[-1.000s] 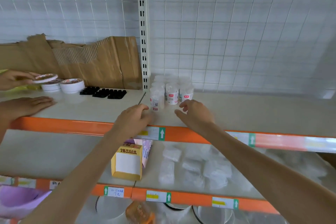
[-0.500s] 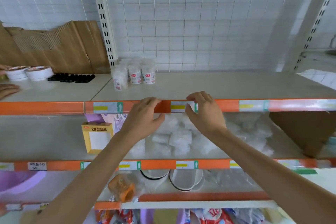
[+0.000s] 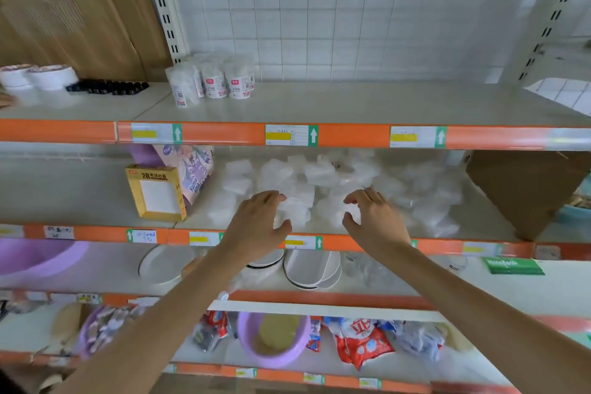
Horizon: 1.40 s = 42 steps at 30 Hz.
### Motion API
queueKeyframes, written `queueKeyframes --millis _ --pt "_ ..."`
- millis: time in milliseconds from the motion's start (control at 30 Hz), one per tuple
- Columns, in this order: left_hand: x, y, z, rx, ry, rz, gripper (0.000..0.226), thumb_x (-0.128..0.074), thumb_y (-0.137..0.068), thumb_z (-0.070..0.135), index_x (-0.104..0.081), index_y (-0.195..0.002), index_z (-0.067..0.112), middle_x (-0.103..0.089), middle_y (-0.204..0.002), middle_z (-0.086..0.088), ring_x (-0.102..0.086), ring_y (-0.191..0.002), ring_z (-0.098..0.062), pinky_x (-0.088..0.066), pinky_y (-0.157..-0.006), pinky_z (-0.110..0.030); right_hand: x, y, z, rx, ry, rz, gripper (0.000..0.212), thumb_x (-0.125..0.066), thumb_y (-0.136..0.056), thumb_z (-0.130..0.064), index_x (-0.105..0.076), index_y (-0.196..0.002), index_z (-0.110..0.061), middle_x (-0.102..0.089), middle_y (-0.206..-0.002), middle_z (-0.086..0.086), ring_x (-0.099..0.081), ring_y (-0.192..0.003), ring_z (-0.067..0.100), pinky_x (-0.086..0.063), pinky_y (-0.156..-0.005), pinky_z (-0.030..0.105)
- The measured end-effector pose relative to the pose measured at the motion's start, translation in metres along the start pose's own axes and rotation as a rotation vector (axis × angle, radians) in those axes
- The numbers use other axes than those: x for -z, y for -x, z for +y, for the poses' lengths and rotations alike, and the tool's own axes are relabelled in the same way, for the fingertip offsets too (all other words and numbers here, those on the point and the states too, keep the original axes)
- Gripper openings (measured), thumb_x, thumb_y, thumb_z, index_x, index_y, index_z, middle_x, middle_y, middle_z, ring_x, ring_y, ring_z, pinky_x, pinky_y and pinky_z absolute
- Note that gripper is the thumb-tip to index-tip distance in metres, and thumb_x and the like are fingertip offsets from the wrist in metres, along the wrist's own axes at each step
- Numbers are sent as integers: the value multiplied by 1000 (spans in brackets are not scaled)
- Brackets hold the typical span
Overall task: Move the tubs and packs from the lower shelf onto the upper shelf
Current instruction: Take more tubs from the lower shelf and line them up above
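Left hand (image 3: 260, 222) and right hand (image 3: 375, 217) hover with fingers loosely spread, holding nothing, over the heaped clear packs (image 3: 323, 174) on the lower shelf (image 3: 80, 192) — slippery film could let a scooped armful spill off the edge.

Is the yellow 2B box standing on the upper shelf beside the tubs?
No: the yellow box stands on the lower shelf, left of the white packs, while the tubs sit on the upper shelf.

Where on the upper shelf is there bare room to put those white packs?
The upper shelf is bare from the wrapped tubs rightward to the white post. A smaller bare patch lies in front of the black pieces. The far left, with the bowls, is crowded.
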<state>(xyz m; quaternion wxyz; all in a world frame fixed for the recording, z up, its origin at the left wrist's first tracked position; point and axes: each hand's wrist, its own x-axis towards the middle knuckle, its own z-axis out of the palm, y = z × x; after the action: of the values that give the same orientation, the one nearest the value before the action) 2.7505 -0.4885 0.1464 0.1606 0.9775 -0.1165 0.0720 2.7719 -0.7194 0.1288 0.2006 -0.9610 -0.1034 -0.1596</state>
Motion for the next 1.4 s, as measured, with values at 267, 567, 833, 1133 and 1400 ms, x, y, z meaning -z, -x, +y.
queueKeyframes --millis 267,567,833,1133,1400 --pt "-39 -47 -16 -19 -6 1 42 -51 -98 32 -51 -135 11 -50 -141 -2 -44 -130 -22 -27 -106 -29 -42 -32 40 -15 30 -23 29 -56 -92 -23 -59 -120 -17 -58 -122 3 -50 -118 24 -37 -93 34" --pt "-72 -185 -20 11 61 67 44 -52 -97 32 -54 -133 8 -55 -136 -13 -51 -125 -31 -40 -105 -41 -75 -114 92 -8 123 8 31 -53 -95 -27 -58 -123 -14 -55 -127 7 -50 -118 28 -38 -94 34" --pt "-103 -300 -17 82 85 -77 41 -61 -91 46 -55 -122 21 -55 -125 -7 -55 -114 -24 -45 -100 -35 -98 -192 118 -11 134 32 26 -51 -96 -31 -62 -116 -20 -53 -125 6 -53 -113 29 -44 -87 36" --pt "-143 -365 -15 170 27 -174 46 -77 -75 50 -51 -88 14 -49 -73 1 -47 -61 -11 -35 -48 -23 -117 -265 125 -75 126 -155 17 -59 -89 -25 -58 -106 -28 -60 -114 -2 -60 -99 20 -53 -82 35" --pt "-142 -380 -19 145 0 -212 44 -84 -70 47 -59 -83 13 -57 -73 2 -55 -58 -10 -40 -44 -19 -149 -301 127 36 517 -238 51 -65 -84 -51 -56 -126 -24 -61 -114 3 -44 -119 25 -30 -100 40"
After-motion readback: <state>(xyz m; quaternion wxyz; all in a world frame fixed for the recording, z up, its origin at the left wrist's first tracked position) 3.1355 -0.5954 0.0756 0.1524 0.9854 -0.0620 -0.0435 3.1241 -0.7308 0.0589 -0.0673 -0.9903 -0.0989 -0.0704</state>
